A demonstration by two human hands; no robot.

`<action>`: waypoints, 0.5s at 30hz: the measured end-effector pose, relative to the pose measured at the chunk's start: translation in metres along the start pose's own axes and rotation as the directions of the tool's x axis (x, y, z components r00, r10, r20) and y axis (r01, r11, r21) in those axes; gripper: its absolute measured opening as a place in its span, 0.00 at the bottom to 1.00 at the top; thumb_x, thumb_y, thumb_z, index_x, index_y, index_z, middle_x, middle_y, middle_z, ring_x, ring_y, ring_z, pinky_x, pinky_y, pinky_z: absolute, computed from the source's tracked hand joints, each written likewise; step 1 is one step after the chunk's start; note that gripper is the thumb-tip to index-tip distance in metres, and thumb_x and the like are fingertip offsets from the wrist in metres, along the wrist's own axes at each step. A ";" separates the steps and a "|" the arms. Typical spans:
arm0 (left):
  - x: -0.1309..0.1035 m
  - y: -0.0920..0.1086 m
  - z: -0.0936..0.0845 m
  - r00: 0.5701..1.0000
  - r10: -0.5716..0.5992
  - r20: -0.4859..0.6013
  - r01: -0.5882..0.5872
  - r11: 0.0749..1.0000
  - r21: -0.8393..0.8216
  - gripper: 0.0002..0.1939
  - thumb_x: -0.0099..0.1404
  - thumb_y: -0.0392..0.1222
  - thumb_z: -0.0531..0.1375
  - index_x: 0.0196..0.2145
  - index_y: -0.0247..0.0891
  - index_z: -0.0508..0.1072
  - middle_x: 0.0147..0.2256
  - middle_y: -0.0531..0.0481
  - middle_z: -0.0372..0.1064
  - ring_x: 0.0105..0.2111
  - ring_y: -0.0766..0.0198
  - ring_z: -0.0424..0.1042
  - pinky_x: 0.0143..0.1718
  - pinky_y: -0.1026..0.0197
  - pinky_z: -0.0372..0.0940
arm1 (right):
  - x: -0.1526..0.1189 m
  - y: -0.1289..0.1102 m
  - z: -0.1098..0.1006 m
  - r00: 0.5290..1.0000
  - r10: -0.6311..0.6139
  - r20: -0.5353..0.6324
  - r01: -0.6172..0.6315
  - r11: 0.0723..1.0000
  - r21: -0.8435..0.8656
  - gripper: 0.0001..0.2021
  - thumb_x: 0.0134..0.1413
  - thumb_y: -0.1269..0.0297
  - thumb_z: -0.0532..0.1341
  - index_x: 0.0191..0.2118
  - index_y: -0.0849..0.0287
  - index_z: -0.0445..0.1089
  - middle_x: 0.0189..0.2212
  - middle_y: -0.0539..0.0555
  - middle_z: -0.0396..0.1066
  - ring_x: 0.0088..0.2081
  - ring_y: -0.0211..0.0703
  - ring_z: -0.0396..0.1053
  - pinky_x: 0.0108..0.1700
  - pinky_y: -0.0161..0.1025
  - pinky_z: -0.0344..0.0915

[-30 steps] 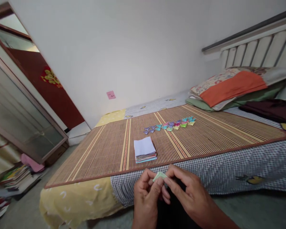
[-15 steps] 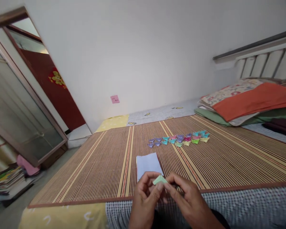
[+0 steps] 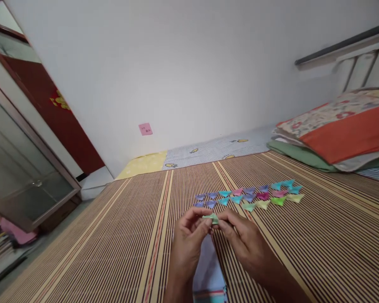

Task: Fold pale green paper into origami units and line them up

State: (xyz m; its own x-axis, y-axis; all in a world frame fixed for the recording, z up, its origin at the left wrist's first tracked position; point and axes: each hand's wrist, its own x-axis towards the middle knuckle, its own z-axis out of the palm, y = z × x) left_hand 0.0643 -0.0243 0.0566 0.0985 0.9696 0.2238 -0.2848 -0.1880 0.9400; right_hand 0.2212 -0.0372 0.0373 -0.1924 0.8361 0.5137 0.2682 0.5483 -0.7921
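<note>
A small piece of folded light green paper (image 3: 212, 217) is pinched between both hands near the centre of the view. My left hand (image 3: 189, 240) grips its left side with thumb and fingers. On the right, my right hand (image 3: 244, 240) holds the other end between thumb and forefinger. Beneath my hands and forearms lies a stack of pale blue paper sheets (image 3: 208, 265), partly covered, with coloured edges showing at its near end. Beyond my hands, several small folded paper boats (image 3: 249, 196) in purple, blue, pink, green and yellow stand in two rough rows.
A striped woven mat (image 3: 120, 235) covers the bed. Folded bedding (image 3: 344, 130) is piled at the right, below a radiator (image 3: 363, 69). A pink note (image 3: 145, 129) is stuck to the white wall. At the left are a glass-panelled cabinet (image 3: 25, 168) and a dark red door (image 3: 47, 101).
Both hands have moved up and forward over the mat with the green paper, which now looks narrower. The view has shifted closer, showing more of the paper stack's near end.
</note>
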 end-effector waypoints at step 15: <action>0.001 -0.029 -0.006 0.982 0.066 -0.179 -0.053 0.996 0.076 0.08 0.59 0.40 0.71 0.33 0.38 0.76 0.33 0.50 0.73 0.34 0.63 0.71 0.36 0.65 0.67 | 0.023 0.012 0.004 0.999 0.042 0.028 -0.040 0.998 -0.053 0.10 0.69 0.63 0.55 0.36 0.56 0.70 0.30 0.50 0.72 0.31 0.41 0.69 0.34 0.38 0.62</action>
State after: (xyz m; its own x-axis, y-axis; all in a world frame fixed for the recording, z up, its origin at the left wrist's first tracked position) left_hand 0.0674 -0.0167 0.0279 -0.0924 0.9675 0.2353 -0.2159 -0.2502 0.9438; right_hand 0.2160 -0.0110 0.0381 -0.2070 0.8576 0.4708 0.3251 0.5142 -0.7936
